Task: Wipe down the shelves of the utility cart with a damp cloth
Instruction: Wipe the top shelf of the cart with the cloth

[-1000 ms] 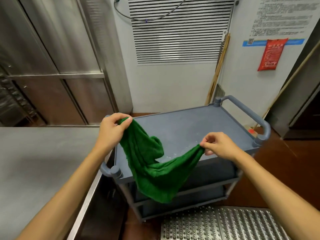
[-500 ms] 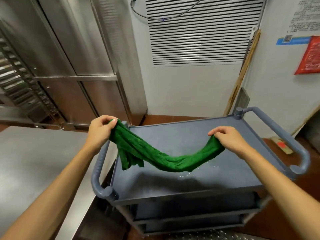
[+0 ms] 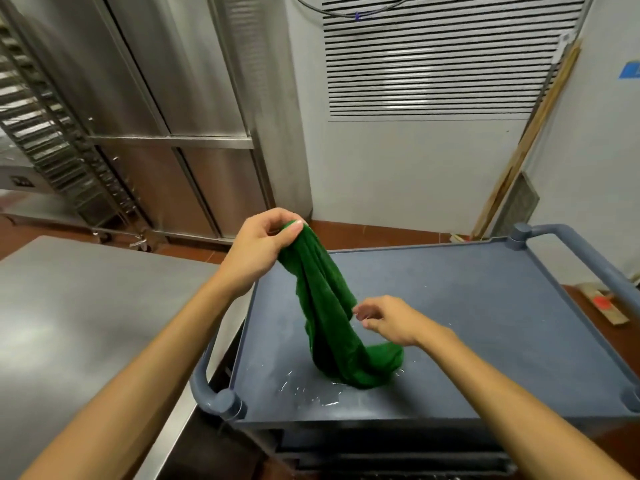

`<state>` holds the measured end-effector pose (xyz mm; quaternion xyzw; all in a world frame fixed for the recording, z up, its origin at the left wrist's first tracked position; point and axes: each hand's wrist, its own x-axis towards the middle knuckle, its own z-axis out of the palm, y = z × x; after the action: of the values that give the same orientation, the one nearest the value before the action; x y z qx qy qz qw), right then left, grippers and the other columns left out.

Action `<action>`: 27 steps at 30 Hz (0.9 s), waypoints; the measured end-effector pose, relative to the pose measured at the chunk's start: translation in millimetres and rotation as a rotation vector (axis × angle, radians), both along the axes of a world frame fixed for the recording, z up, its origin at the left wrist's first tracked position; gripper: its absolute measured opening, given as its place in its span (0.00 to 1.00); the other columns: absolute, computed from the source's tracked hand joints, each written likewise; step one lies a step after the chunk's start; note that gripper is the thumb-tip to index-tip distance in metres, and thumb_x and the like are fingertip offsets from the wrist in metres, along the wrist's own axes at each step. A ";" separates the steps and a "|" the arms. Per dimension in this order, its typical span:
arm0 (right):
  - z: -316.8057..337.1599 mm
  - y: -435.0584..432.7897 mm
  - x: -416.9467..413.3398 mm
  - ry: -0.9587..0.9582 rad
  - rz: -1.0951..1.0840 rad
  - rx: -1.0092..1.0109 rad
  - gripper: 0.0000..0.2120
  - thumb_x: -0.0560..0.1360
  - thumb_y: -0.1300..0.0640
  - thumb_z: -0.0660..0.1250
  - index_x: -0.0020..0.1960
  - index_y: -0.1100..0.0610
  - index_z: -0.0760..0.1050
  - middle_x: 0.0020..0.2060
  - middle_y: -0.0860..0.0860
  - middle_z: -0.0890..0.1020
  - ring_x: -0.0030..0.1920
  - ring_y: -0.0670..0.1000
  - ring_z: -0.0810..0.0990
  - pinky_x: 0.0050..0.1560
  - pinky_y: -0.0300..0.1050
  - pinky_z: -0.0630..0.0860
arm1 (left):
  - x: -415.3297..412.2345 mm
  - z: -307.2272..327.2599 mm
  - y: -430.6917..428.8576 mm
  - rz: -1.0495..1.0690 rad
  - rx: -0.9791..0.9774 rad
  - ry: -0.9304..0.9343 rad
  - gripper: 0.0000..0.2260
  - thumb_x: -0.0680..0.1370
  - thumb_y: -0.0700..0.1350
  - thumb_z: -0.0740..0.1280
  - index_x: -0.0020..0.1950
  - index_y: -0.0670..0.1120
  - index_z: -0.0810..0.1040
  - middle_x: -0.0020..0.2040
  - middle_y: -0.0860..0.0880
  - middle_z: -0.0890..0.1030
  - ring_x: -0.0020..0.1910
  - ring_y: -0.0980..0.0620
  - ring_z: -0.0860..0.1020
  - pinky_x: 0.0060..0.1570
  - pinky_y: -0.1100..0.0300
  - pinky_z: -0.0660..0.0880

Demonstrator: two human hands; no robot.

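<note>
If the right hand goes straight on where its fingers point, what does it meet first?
Probably the green cloth, hanging from the left hand onto the cart's top shelf. The right hand points at its middle, close by, though depth is unclear.

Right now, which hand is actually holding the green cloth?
The left hand, the raised one, pinches the green cloth by its top end. The right hand sits lower beside the hanging cloth, fingers loose, gripping nothing.

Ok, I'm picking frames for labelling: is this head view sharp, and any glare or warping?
Head view: right hand slightly motion-blurred; green cloth and left hand fairly sharp; small glints on the wet cart shelf; wide-angle lens bends the steel cabinet edges.
</note>
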<state>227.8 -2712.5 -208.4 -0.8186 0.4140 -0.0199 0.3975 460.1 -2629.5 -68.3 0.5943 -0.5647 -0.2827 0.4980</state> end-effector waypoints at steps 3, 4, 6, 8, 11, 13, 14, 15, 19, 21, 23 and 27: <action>-2.5 -2.6 33.4 -0.021 -0.034 -0.059 0.23 0.79 0.54 0.67 0.72 0.56 0.68 0.67 0.53 0.76 0.66 0.53 0.76 0.66 0.49 0.73 | 7.6 8.0 -12.0 -0.077 -0.004 0.013 0.07 0.81 0.42 0.66 0.51 0.39 0.81 0.47 0.37 0.83 0.44 0.46 0.82 0.45 0.50 0.81; -3.1 -4.3 41.9 -0.036 -0.055 -0.080 0.25 0.78 0.54 0.68 0.73 0.57 0.66 0.68 0.54 0.74 0.67 0.54 0.74 0.67 0.49 0.72 | 9.8 9.9 -15.8 -0.096 -0.001 0.008 0.08 0.82 0.42 0.66 0.52 0.38 0.81 0.47 0.37 0.82 0.44 0.47 0.82 0.44 0.52 0.81; -5.2 -8.7 54.0 -0.076 -0.092 -0.061 0.30 0.77 0.52 0.70 0.74 0.58 0.62 0.67 0.55 0.73 0.66 0.53 0.74 0.65 0.47 0.73 | 16.0 11.2 -25.5 -0.114 -0.004 0.020 0.08 0.82 0.41 0.66 0.52 0.37 0.81 0.47 0.36 0.82 0.44 0.48 0.82 0.45 0.52 0.82; -5.8 -10.8 59.3 -0.139 -0.106 0.081 0.32 0.76 0.52 0.71 0.74 0.59 0.62 0.62 0.54 0.76 0.59 0.51 0.78 0.62 0.47 0.76 | 23.7 8.8 -36.4 -0.097 -0.008 0.062 0.08 0.81 0.41 0.66 0.53 0.37 0.80 0.49 0.34 0.81 0.44 0.46 0.81 0.47 0.47 0.80; -7.8 -10.2 61.7 -0.141 -0.113 0.239 0.40 0.72 0.41 0.73 0.76 0.56 0.61 0.65 0.54 0.75 0.60 0.50 0.78 0.65 0.47 0.75 | 33.3 -1.7 -51.3 -0.039 -0.003 0.127 0.07 0.81 0.41 0.66 0.52 0.38 0.81 0.46 0.36 0.82 0.44 0.46 0.81 0.48 0.44 0.79; -9.6 -7.1 64.7 -0.107 -0.107 0.296 0.50 0.70 0.37 0.72 0.79 0.54 0.48 0.68 0.56 0.73 0.64 0.51 0.76 0.65 0.43 0.71 | 36.5 -10.3 -60.2 -0.021 0.017 0.184 0.07 0.81 0.40 0.66 0.52 0.39 0.82 0.45 0.40 0.82 0.44 0.45 0.81 0.50 0.43 0.78; -11.0 -5.8 66.8 -0.120 -0.107 0.332 0.54 0.70 0.38 0.73 0.80 0.54 0.42 0.67 0.55 0.75 0.63 0.50 0.77 0.65 0.42 0.70 | 37.4 -13.8 -64.0 -0.022 0.029 0.208 0.06 0.81 0.40 0.66 0.52 0.39 0.82 0.45 0.41 0.82 0.44 0.45 0.81 0.51 0.42 0.78; -11.9 -4.2 69.1 -0.153 -0.107 0.366 0.56 0.69 0.39 0.74 0.80 0.54 0.39 0.63 0.54 0.79 0.60 0.48 0.79 0.65 0.42 0.70 | 38.2 -16.7 -67.5 -0.028 0.035 0.218 0.06 0.81 0.40 0.66 0.52 0.39 0.82 0.44 0.41 0.82 0.44 0.46 0.81 0.50 0.44 0.79; -11.6 -3.3 77.9 -0.411 -0.229 0.470 0.49 0.71 0.52 0.76 0.79 0.57 0.47 0.40 0.55 0.84 0.43 0.48 0.82 0.56 0.45 0.78 | 40.7 -26.2 -75.0 -0.044 0.020 0.192 0.06 0.81 0.38 0.67 0.51 0.38 0.82 0.41 0.45 0.83 0.39 0.54 0.80 0.37 0.62 0.77; -6.4 -7.8 81.1 -0.512 -0.287 0.525 0.47 0.69 0.53 0.77 0.78 0.58 0.53 0.36 0.54 0.83 0.41 0.51 0.82 0.52 0.51 0.80 | 43.1 -35.2 -77.5 -0.031 0.033 0.196 0.06 0.81 0.38 0.67 0.51 0.38 0.82 0.41 0.46 0.82 0.38 0.54 0.80 0.35 0.64 0.75; -4.7 -13.5 83.4 -0.492 -0.283 0.529 0.46 0.67 0.53 0.79 0.76 0.59 0.57 0.33 0.52 0.82 0.39 0.51 0.81 0.51 0.53 0.80 | 46.9 -48.4 -80.4 -0.011 0.063 0.224 0.05 0.80 0.39 0.67 0.50 0.41 0.83 0.42 0.46 0.83 0.41 0.51 0.80 0.39 0.59 0.77; -11.1 -9.7 85.9 -0.346 -0.358 0.502 0.38 0.69 0.67 0.76 0.73 0.60 0.61 0.25 0.46 0.75 0.29 0.45 0.74 0.33 0.39 0.72 | 54.2 -68.5 -85.5 0.025 0.102 0.256 0.05 0.80 0.40 0.68 0.48 0.45 0.84 0.43 0.48 0.84 0.44 0.51 0.81 0.47 0.52 0.78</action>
<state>313.7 -2722.2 -219.5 -0.5944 0.4693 -0.1251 0.6409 514.3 -2715.0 -136.8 0.5849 -0.4742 -0.3784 0.5384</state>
